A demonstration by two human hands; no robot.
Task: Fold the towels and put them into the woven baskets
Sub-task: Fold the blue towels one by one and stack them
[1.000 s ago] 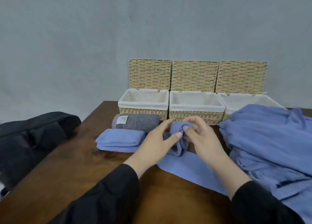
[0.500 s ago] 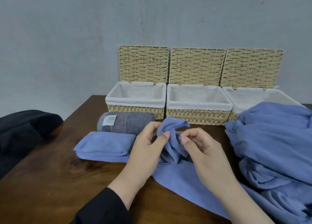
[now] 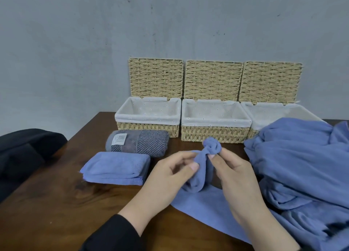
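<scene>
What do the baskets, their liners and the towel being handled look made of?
Baskets: woven straw-like or paper-rope fibre, matte tan, plaited strands visible. Liners: thin white cloth folded over the rims, dotted with tiny holes or specks. Blue towel pinched by both hands: soft, matte, likely microfibre or terry; it bunches limply.

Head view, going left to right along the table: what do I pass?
Black bag → folded blue towel → left hand → blue towel being rolled → right hand → blue towel pile.
</scene>
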